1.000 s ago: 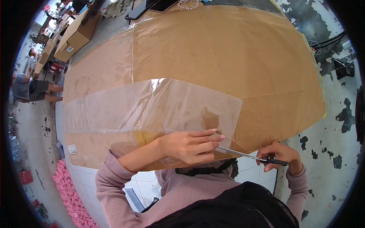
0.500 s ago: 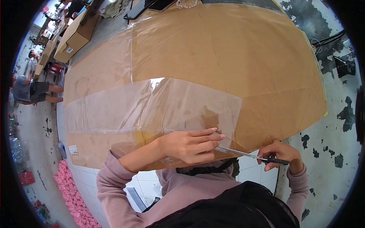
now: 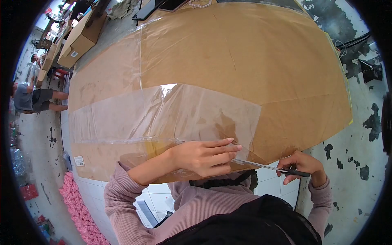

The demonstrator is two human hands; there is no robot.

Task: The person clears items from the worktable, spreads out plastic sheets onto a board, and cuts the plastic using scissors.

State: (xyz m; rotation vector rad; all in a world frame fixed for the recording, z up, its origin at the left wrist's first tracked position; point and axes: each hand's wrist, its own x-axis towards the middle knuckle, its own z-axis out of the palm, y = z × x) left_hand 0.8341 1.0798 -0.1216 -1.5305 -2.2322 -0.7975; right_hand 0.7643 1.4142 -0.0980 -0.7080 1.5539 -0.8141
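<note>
At the near side of the cardboard-covered worktop (image 3: pixel 294 81), a clear plastic sheet (image 3: pixel 118 118) lies wrinkled, its glossy folds catching light left of the middle. The left hand (image 3: pixel 204 158) rests palm down over its near part, fingers extended to the right; whether its grip pinches the film cannot be told, the thumb being hidden.

The right hand (image 3: pixel 301 166) has its grip closed around the black handles of the scissors (image 3: pixel 298 173), whose blades point left, towards the left hand's fingertips, along the worktop's near edge (blade opening not verifiable).

A white label (image 3: pixel 79 161) is noted on the cardboard at near left. At the far side lie a phone (image 3: pixel 148 10), a second phone (image 3: pixel 174 5) and a string of beads (image 3: pixel 200 5). A cardboard box (image 3: pixel 83 37) stands at far left, with another person (image 3: pixel 30 98) beyond. Pink material (image 3: pixel 81 210) is observed at lower left.
</note>
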